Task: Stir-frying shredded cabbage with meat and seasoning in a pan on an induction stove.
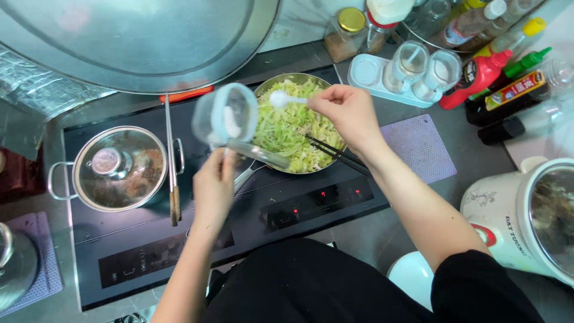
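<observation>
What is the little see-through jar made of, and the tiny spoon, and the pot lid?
The jar in the left hand looks like clear plastic: white grains show through its cloudy wall. The small spoon in the right hand seems to be white plastic, smooth and matte. The pot lid looks like glass with a shiny metal rim, since food shows through it.

- Shredded cabbage (287, 128): pale green with whitish strands, filling the silver pan (267, 85).
- Spoon (281, 98), over the pan's far edge: white, heaped with white powder.
- Jar (226, 116), just left of the pan: clear, white contents.
- Chopsticks (335, 154), on the pan's right rim: black.
- Cooktop (143, 251), under the pan: glossy black, red indicator lights.
- Mat (421, 146), right of the pan: lilac, fine grid pattern.
- Squeeze bottle (478, 78), far right of the pan: red, black label.
- Lidded pot (119, 168), left of the pan: steel, glass lid.
</observation>
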